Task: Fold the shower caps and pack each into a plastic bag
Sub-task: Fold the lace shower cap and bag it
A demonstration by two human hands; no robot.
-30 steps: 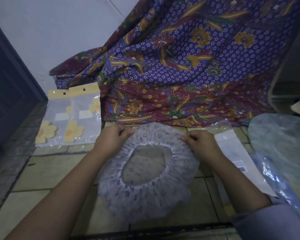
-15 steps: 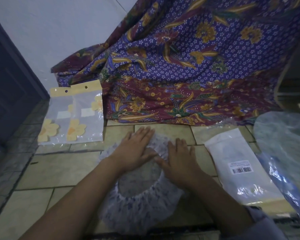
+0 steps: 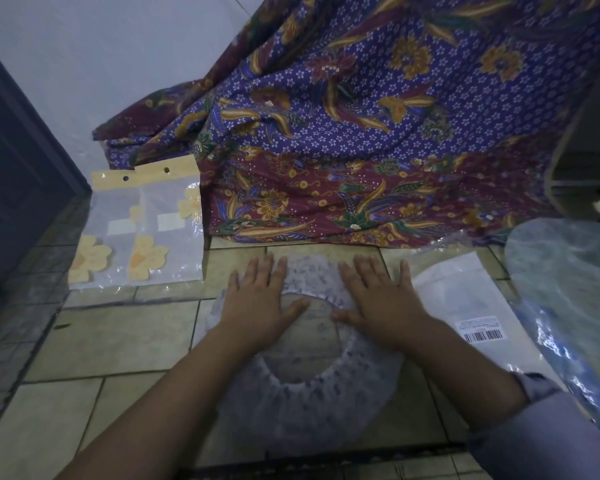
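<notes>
A white ruffled shower cap [image 3: 312,403] with small dark print lies flat on the tiled floor, its round opening facing up. My left hand [image 3: 260,299] presses flat on the cap's far left rim, fingers straight. My right hand [image 3: 378,303] lies flat on the far right rim, fingers spread. To the right a white plastic bag [image 3: 465,306] with a barcode label rests on the floor. Two packed bags with yellow flower prints [image 3: 142,230] lie at the left.
A purple and maroon batik cloth [image 3: 361,133] drapes over the back. A bluish stack of shower caps in clear plastic [image 3: 568,289] sits at the right edge. A dark door [image 3: 14,168] stands at the left. Bare tiled floor [image 3: 111,341] stretches to the cap's left.
My hands let go of the cap's far edge, flattened onto it near the middle, then slid apart toward the left and right rim.
</notes>
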